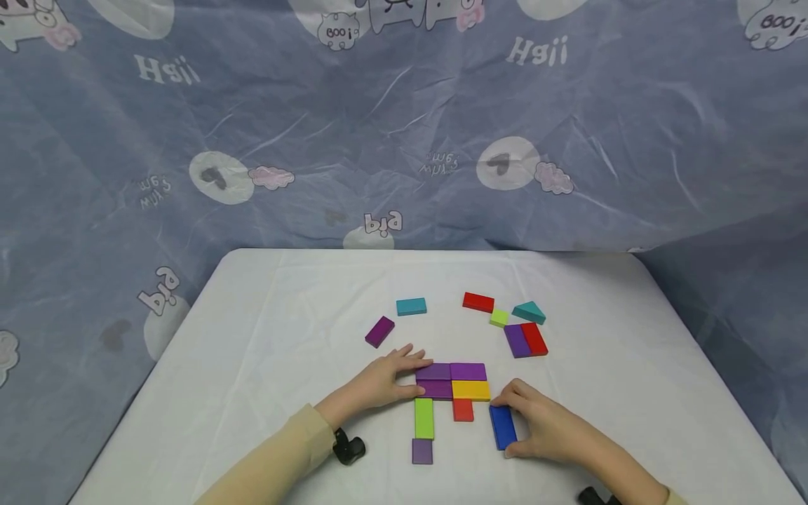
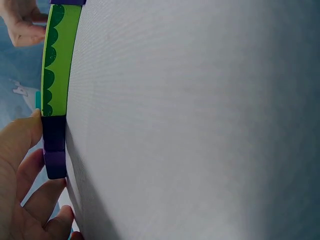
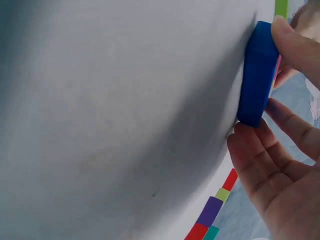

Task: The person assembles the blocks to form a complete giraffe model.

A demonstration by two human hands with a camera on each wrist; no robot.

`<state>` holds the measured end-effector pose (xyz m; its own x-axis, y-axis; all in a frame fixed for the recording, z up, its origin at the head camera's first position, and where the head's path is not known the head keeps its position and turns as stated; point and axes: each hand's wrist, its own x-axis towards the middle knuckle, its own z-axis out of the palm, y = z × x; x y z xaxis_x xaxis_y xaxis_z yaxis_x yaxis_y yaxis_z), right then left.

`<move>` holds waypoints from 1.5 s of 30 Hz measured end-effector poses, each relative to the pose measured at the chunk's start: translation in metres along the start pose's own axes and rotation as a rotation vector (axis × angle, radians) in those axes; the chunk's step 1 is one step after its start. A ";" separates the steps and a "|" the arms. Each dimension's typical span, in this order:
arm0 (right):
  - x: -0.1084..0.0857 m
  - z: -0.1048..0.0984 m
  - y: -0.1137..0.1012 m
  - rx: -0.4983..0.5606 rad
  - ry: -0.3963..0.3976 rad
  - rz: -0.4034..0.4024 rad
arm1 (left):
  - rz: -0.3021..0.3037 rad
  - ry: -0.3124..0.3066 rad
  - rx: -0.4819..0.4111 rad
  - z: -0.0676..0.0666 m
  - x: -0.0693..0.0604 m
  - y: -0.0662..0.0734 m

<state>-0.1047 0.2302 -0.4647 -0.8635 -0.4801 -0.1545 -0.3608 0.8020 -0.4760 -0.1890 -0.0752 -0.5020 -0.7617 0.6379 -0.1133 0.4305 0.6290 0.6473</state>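
Observation:
Flat coloured blocks lie joined on the table before me. My left hand [image 1: 381, 382] holds the left end of the purple blocks [image 1: 434, 389], its thumb on the near one and its index finger at the far one. To their right is a yellow block [image 1: 470, 391], with a red square block [image 1: 463, 410] below it. A light green block [image 1: 424, 419] runs down from the purple ones to a purple square block [image 1: 422, 452]. My right hand [image 1: 546, 424] pinches a blue block [image 1: 503, 428] by its two ends, right of the red square; it appears slightly tilted.
Beyond the hands lie a plum block [image 1: 380, 332], a teal block [image 1: 412, 306], a red block [image 1: 478, 302], a small lime block [image 1: 499, 318], a teal triangle [image 1: 529, 312] and a purple block [image 1: 517, 341] against a red one [image 1: 534, 339]. A patterned cloth [image 1: 391, 105] hangs behind the white table [image 1: 221, 393].

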 end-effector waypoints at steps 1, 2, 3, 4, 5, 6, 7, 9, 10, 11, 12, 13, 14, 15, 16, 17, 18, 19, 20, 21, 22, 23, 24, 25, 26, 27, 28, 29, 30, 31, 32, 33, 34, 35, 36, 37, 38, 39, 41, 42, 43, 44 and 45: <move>0.000 0.001 -0.001 -0.001 0.003 0.000 | 0.001 -0.001 0.002 0.000 0.000 0.000; -0.001 0.001 -0.002 -0.001 0.006 0.002 | 0.001 -0.003 0.003 0.000 0.000 0.000; -0.001 0.002 -0.002 -0.002 0.009 0.005 | 0.000 -0.003 0.001 0.000 0.000 0.000; -0.001 0.002 -0.003 0.009 0.007 0.008 | 0.000 -0.004 0.002 0.000 0.000 0.000; 0.000 0.002 -0.003 0.026 0.004 0.011 | 0.000 -0.005 0.000 0.000 0.000 0.000; 0.000 0.003 -0.003 0.045 0.000 0.014 | -0.001 -0.005 -0.001 0.000 0.000 0.001; 0.001 0.003 -0.004 0.061 -0.004 0.014 | -0.001 -0.006 -0.001 0.000 0.000 0.001; 0.003 0.004 -0.006 0.095 -0.009 0.006 | -0.001 -0.007 -0.003 -0.001 0.000 0.001; 0.004 0.005 -0.006 0.112 -0.009 0.001 | -0.001 -0.007 -0.005 -0.001 0.000 0.001; 0.005 0.006 -0.007 0.118 -0.007 -0.003 | -0.001 -0.008 -0.007 -0.001 0.000 0.001; 0.006 0.006 -0.008 0.120 -0.004 -0.002 | 0.000 -0.008 -0.008 -0.001 0.000 0.001; 0.007 0.007 -0.009 0.119 -0.001 0.001 | 0.001 -0.009 -0.009 -0.001 0.000 0.001; 0.008 0.007 -0.010 0.117 0.003 0.006 | 0.000 -0.008 -0.011 0.000 0.000 0.001; 0.009 0.007 -0.010 0.115 0.007 0.012 | 0.000 -0.008 -0.012 0.000 0.000 0.000; 0.010 0.008 -0.011 0.111 0.009 0.017 | -0.002 -0.009 -0.015 0.000 0.000 0.000; 0.010 0.008 -0.011 0.107 0.010 0.020 | -0.004 -0.010 -0.016 0.000 0.000 0.000; 0.011 0.009 -0.011 0.105 0.012 0.022 | -0.005 -0.011 -0.016 0.001 0.000 0.000; 0.012 0.009 -0.011 0.102 0.014 0.023 | -0.007 -0.012 -0.016 0.001 0.000 0.000; 0.012 0.009 -0.011 0.100 0.017 0.023 | -0.009 -0.013 -0.018 0.001 -0.001 0.000; 0.013 0.010 -0.011 0.100 0.019 0.023 | -0.008 -0.014 -0.021 0.001 -0.001 0.000; 0.013 0.010 -0.011 0.099 0.022 0.024 | -0.007 -0.014 -0.022 0.001 -0.001 0.000; 0.014 0.010 -0.011 0.099 0.024 0.025 | -0.006 -0.014 -0.022 0.001 -0.001 0.000; 0.014 0.010 -0.011 0.100 0.027 0.028 | -0.003 -0.014 -0.023 0.001 -0.001 0.000; 0.014 0.010 -0.011 0.101 0.030 0.029 | 0.000 -0.013 -0.024 0.000 0.000 0.000; 0.014 0.010 -0.011 0.103 0.032 0.030 | 0.002 -0.014 -0.026 0.000 0.000 0.000; 0.015 0.010 -0.012 0.104 0.035 0.031 | 0.004 -0.014 -0.026 0.000 0.000 0.000; 0.015 0.010 -0.012 0.104 0.038 0.030 | 0.006 -0.013 -0.023 0.000 0.000 0.000; 0.015 0.010 -0.012 0.105 0.041 0.027 | 0.007 -0.013 -0.021 0.000 0.000 0.000; 0.015 0.010 -0.012 0.106 0.043 0.023 | 0.009 -0.014 -0.020 0.000 0.000 0.000; 0.015 0.009 -0.012 0.106 0.044 0.020 | 0.009 -0.013 -0.018 0.000 0.000 -0.001; 0.015 0.009 -0.012 0.105 0.044 0.018 | 0.010 -0.011 -0.017 0.000 0.000 -0.001; 0.015 0.009 -0.012 0.104 0.044 0.015 | 0.012 -0.010 -0.018 -0.001 0.000 -0.001; 0.015 0.009 -0.012 0.102 0.045 0.014 | 0.013 -0.009 -0.017 -0.001 0.000 -0.001; 0.015 0.009 -0.012 0.101 0.046 0.011 | 0.013 -0.009 -0.017 -0.001 0.000 -0.001; 0.015 0.009 -0.013 0.099 0.048 0.009 | 0.014 -0.008 -0.018 -0.001 0.000 -0.001; 0.015 0.009 -0.013 0.094 0.052 0.005 | 0.013 -0.007 -0.020 -0.001 0.000 -0.001; 0.015 0.010 -0.013 0.090 0.059 -0.002 | 0.013 -0.007 -0.020 -0.001 0.000 -0.001; 0.015 0.010 -0.013 0.084 0.067 -0.009 | 0.012 -0.008 -0.018 -0.001 0.000 -0.001; 0.016 0.010 -0.013 0.049 0.093 -0.022 | 0.009 -0.009 -0.013 -0.001 0.000 -0.001; 0.017 0.010 -0.014 0.028 0.106 -0.025 | 0.008 -0.009 -0.011 -0.001 0.000 -0.001; 0.018 0.010 -0.015 0.008 0.120 -0.029 | 0.008 -0.009 -0.007 0.000 0.000 -0.001; 0.020 0.010 -0.016 -0.012 0.132 -0.031 | 0.007 -0.009 -0.004 0.000 0.000 -0.001; 0.021 0.010 -0.017 -0.036 0.140 -0.033 | 0.007 -0.008 -0.001 0.000 0.000 -0.001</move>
<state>-0.1139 0.2032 -0.4683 -0.8910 -0.4537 -0.0157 -0.3996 0.8002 -0.4472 -0.1897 -0.0757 -0.5025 -0.7547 0.6458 -0.1153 0.4349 0.6242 0.6491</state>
